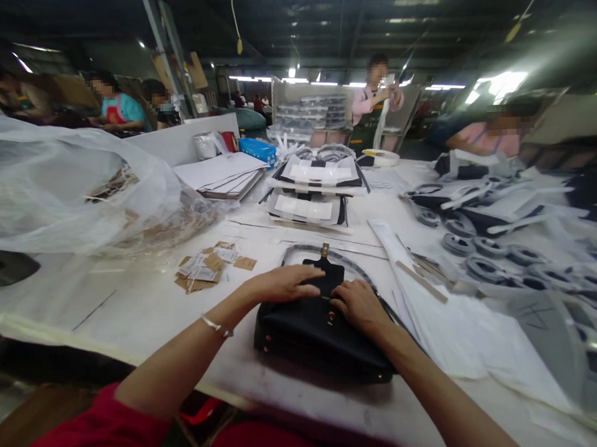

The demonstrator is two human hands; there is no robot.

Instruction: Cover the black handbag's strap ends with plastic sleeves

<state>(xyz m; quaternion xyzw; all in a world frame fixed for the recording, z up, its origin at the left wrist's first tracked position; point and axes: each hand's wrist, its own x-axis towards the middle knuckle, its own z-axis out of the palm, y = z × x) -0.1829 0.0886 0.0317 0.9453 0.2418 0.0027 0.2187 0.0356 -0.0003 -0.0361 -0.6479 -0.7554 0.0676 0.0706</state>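
Observation:
A black handbag (324,339) lies on the table before me, its base toward me, with metal fittings on its body. Its tab flap (334,275) is turned back away from me and ends in a gold-coloured clasp piece (324,250). The wrapped handle (300,250) arcs behind the flap. My left hand (289,283) reaches over the flap's left side, fingers stretched out and apart. At the bag's top edge, right of the flap, my right hand (360,303) has its fingers bent onto the bag; their tips are partly hidden.
Left lie a pile of brown and white tags (201,268) and a clear plastic bag (76,188). Wrapped black bags (307,206) are stacked behind. White sheets (444,322) and grey wrapped rolls (485,267) cover the right. A co-worker in pink (375,103) stands beyond the table.

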